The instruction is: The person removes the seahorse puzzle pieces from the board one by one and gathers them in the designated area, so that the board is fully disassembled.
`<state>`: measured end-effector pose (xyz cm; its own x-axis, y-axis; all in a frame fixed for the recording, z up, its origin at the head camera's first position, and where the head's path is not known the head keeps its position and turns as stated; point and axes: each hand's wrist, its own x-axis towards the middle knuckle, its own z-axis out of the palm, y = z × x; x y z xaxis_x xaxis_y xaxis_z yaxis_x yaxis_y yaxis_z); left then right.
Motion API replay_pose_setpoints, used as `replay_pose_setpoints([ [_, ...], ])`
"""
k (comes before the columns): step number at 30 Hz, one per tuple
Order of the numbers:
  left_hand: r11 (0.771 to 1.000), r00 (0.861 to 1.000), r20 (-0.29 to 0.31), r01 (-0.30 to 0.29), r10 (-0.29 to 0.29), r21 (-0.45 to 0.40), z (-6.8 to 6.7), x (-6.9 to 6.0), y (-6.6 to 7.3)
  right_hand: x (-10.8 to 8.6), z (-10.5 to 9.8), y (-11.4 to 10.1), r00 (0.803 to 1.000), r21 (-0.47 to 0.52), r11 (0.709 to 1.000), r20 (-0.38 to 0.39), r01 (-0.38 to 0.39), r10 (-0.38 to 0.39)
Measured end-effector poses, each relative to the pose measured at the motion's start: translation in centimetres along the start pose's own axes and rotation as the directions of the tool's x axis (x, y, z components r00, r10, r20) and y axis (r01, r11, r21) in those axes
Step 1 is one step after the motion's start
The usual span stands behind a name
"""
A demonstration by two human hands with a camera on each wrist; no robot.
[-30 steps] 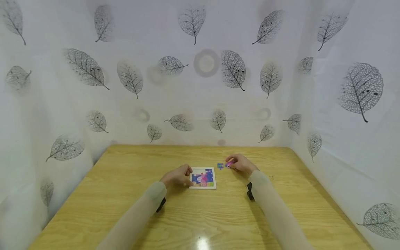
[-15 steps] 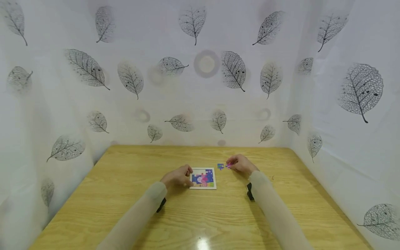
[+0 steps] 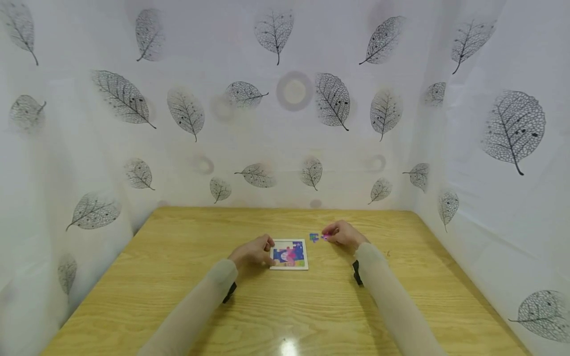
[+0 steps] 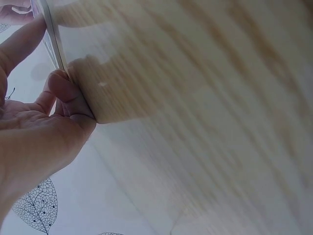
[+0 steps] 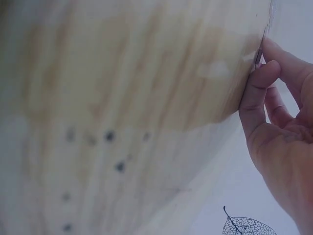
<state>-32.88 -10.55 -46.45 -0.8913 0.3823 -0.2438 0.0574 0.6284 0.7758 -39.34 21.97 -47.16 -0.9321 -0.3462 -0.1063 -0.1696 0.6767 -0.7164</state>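
Note:
A jigsaw puzzle in a white tray (image 3: pixel 289 269), partly filled with a blue and pink picture, lies on the table. My left hand (image 3: pixel 253 250) holds the tray's left edge, its thumb by the near corner and forefinger by the far one. In the left wrist view, fingers of that hand (image 4: pixel 46 117) touch the thin tray edge. Right of the tray, my right hand (image 3: pixel 344 234) pinches a pink puzzle piece (image 3: pixel 325 238) at the tabletop, partly covered by the fingers. Seen from the right wrist, thumb and forefinger of the hand (image 5: pixel 279 107) meet at the thin piece.
Another puzzle piece (image 3: pixel 313 237), blue and green, lies flat between the tray and the pink piece. The wooden table (image 3: pixel 285 306) is surrounded at the back and sides by a white leaf-print curtain (image 3: pixel 276 133).
The pink piece has turned and shifted slightly toward me under my right fingers. My left hand and the tray have stayed in place.

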Motion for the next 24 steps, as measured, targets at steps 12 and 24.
replay_pose_setpoints([
  [12, 1.000, 1.000, -0.008, -0.005, 0.005, 0.002, 0.1, 0.0, 0.0, 0.4, 0.0, 0.7, 1.000, 0.089, 0.996, 0.008, -0.006, 0.005],
  [24, 1.000, 1.000, -0.005, -0.008, 0.008, -0.013, 0.0, -0.2, 0.2, -0.9, -0.5, -0.2, 0.998, 0.253, 0.966, 0.031, 0.053, -0.063],
])
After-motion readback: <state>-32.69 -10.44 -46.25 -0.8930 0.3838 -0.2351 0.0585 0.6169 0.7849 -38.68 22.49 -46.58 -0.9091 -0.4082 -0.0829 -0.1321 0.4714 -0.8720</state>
